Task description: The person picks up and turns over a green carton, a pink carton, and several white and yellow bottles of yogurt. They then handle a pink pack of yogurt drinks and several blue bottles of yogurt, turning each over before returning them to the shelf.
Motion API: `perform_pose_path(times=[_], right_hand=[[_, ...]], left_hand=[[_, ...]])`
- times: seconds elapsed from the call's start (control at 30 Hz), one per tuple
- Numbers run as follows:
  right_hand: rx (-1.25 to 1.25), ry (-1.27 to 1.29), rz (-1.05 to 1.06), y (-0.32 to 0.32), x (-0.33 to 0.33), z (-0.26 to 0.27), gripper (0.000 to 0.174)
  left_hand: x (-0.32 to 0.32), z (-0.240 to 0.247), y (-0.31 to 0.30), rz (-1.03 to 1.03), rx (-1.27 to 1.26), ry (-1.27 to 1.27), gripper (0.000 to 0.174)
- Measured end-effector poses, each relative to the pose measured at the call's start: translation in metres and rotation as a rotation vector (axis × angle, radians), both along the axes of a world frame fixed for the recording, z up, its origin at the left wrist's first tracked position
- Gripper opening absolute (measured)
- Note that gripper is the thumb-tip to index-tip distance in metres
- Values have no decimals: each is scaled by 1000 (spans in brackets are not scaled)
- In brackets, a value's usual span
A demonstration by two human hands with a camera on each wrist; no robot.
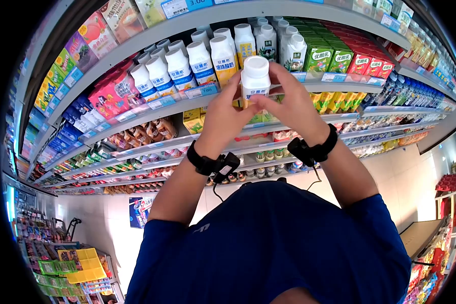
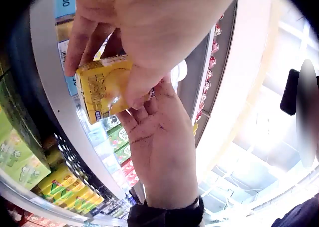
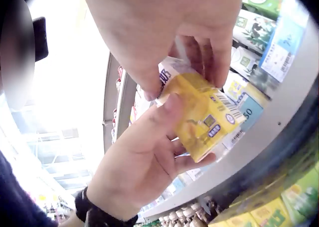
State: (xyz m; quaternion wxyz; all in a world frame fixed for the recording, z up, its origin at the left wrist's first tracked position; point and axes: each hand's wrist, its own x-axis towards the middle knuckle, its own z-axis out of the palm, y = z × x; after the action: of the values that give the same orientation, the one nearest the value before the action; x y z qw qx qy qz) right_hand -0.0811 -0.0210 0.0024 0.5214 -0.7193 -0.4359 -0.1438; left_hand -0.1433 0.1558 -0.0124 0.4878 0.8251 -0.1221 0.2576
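Note:
A white-capped yogurt bottle (image 1: 256, 73) is held upright before the dairy shelf. My left hand (image 1: 225, 114) grips it from the left, and my right hand (image 1: 294, 106) holds its other side, with both thumbs on the near face. In the left wrist view, the yellow lower part of the bottle (image 2: 107, 90) shows between the left hand (image 2: 144, 27) and the right hand (image 2: 164, 142). The right wrist view shows the bottle's printed yellow side and barcode (image 3: 227, 105), with fingers of both hands around it.
Behind the bottle, a shelf carries a row of similar white yogurt bottles (image 1: 200, 63). Green cartons (image 1: 319, 53) and red cartons (image 1: 362, 58) stand to the right, pink packs (image 1: 119, 91) to the left. A price-tagged shelf edge (image 1: 202, 92) runs just behind the hands. More stocked shelves lie below.

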Motion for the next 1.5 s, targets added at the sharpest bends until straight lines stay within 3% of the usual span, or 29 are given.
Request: perform_pose_path(times=[0.07,0.13,0.2,0.27,0.37,0.47,0.53,0.87,1.0,1.07,1.2,1.27,1.33,1.4,1.5], right_hand=[[39,-77,-23,2,9,11,73],[84,-121,35,5,22,21,76],[110,-416,-90,8,25,35,77],[108,-464,-89,14,36,40,79],[9,-574,-117,19,51,33,75],[8,-518,-169,26,62,24,74],[-127,-259,-161,29,69,18,75],[-207,-214,-234,42,84,11,87],[-129,-192,-292,34,53,15,83],[36,-340,-329,27,49,-1,72],[114,-328,-288,2,11,-16,53],[81,-256,-295,-12,0,-33,48],[56,-211,-350,-30,-8,-57,43],[22,-186,-426,-48,-12,-83,41],[77,53,-529,-64,-31,-110,36]], left_hand=[[9,11,-1,1,-7,-24,80],[20,27,-3,161,229,-213,79],[27,41,-3,262,331,-156,85],[44,48,4,471,662,-669,93],[59,48,10,499,660,-669,95],[62,43,13,552,717,-648,93],[65,37,16,579,767,-611,94],[67,42,23,592,889,-406,93],[46,41,30,512,730,-461,84],[24,32,43,454,654,-465,74],[-23,-13,89,383,429,-311,50],[-42,-58,124,301,-73,-72,41],[-69,-68,143,308,-119,-75,29],[-99,-75,159,318,-407,77,15],[-127,-100,186,357,-545,87,7]])
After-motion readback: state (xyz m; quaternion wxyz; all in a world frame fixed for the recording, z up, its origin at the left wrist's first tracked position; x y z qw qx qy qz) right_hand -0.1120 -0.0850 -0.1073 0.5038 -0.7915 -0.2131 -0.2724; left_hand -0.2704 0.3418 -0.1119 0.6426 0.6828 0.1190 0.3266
